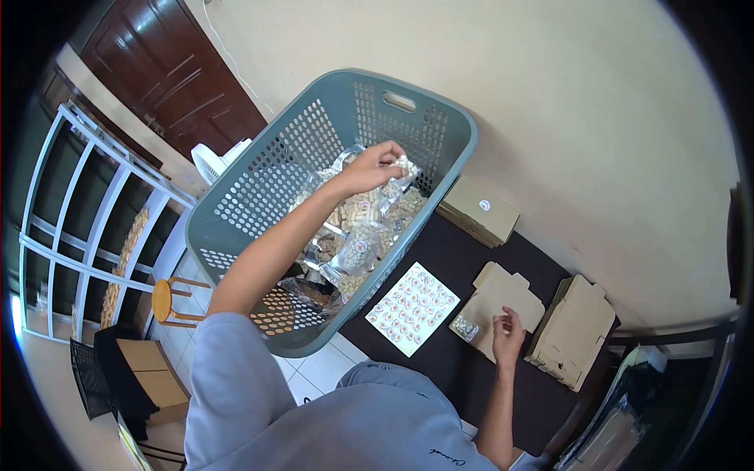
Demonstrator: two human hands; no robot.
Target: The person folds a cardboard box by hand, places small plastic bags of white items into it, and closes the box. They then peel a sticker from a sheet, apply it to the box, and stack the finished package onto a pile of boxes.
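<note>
My left hand [369, 168] reaches into a large green plastic basket [334, 345] and pinches a small clear bag [405, 166] of whitish pieces. Beneath it lie several clear bags of pale snack-like pieces, one of them a round-labelled bag [358, 250]. My right hand [509, 334], fingers apart and slightly curled, is over an opened cardboard box [509, 294] on the dark table. At that box's left corner lies another small clear bag [464, 327] with pale contents. A sheet of round stickers [413, 308] is spread between the basket and the box.
Stacked cardboard boxes [573, 334] stand right of the opened one, and another stack [477, 210] is against the wall. The dark table [440, 377] carries these. On the floor side are a wooden stool [162, 299], a white rack [102, 180] and a white fan [210, 162].
</note>
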